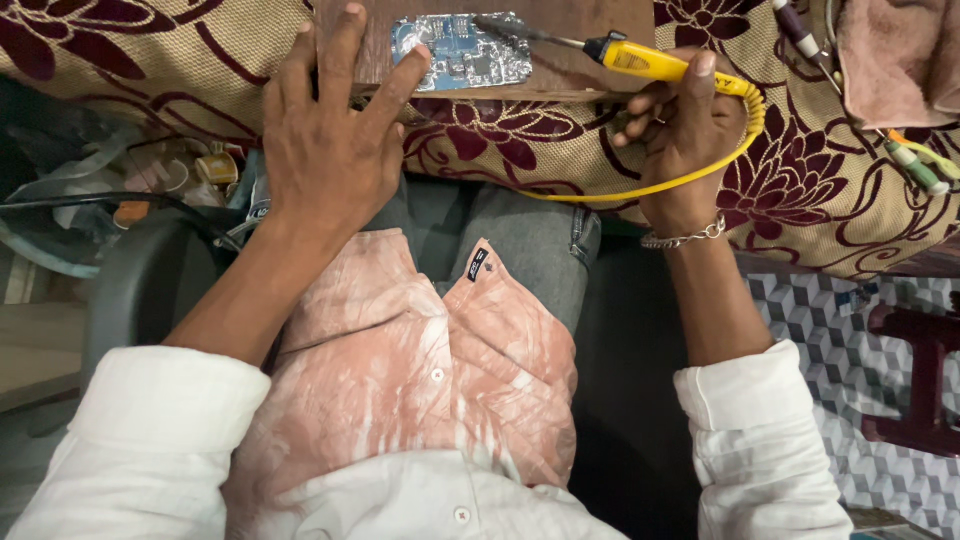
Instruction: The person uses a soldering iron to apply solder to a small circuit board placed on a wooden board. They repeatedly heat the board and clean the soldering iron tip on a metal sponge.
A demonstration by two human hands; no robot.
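A small blue circuit board [462, 50] lies on a brown wooden slab [580, 30] at the top centre. My left hand [330, 130] rests spread at the slab's near edge, with a fingertip touching the board's left corner. My right hand [680, 125] grips a yellow soldering iron [640, 60] by its handle. The iron's dark tip [500, 25] lies over the board's upper right part. A yellow cord [700, 170] loops from the handle around my right wrist, which wears a silver chain bracelet [685, 238].
A beige cloth with maroon flowers [800, 190] covers the work surface. Cables with coloured plugs [910, 160] and a pink towel [900, 50] lie at top right. Wires and clutter [150, 190] sit low on the left. A dark red stool [920, 370] stands on patterned floor at right.
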